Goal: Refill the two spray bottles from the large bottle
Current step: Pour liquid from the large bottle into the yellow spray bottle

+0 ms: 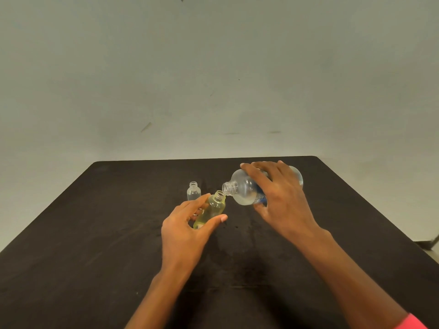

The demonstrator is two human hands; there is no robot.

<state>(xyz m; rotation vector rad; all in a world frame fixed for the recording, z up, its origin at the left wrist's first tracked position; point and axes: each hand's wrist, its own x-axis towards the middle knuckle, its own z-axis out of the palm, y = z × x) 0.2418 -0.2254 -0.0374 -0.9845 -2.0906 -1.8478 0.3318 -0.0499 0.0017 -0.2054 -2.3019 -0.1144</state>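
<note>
Refill, first stage — right hand [280, 195] grips tipped large bottle [247, 189], mouth at yellow spray bottle [211, 210] held tilted in left hand [187, 231]; clear spray bottle [193, 192] stands uncapped behind — apparently unfilled.

large bottle [244, 188], right of centre: clear plastic, smooth and glossy, ridged with thread at the neck; blue label [260, 197] on its side, material too blurred to tell. yellow-tinted small bottle [213, 210], left of it: translucent plastic, smooth, with a soft sheen. clear small bottle [194, 192], further left and far: colourless plastic, glossy, threaded at the mouth. table [95, 233]: dark, matt, faintly streaked and grainy; wood or cloth, cannot tell. wall [213, 67] beyond: pale, matt, painted-looking, lightly scuffed. sleeve [414, 322], near right corner: pink cloth, matt.
</note>
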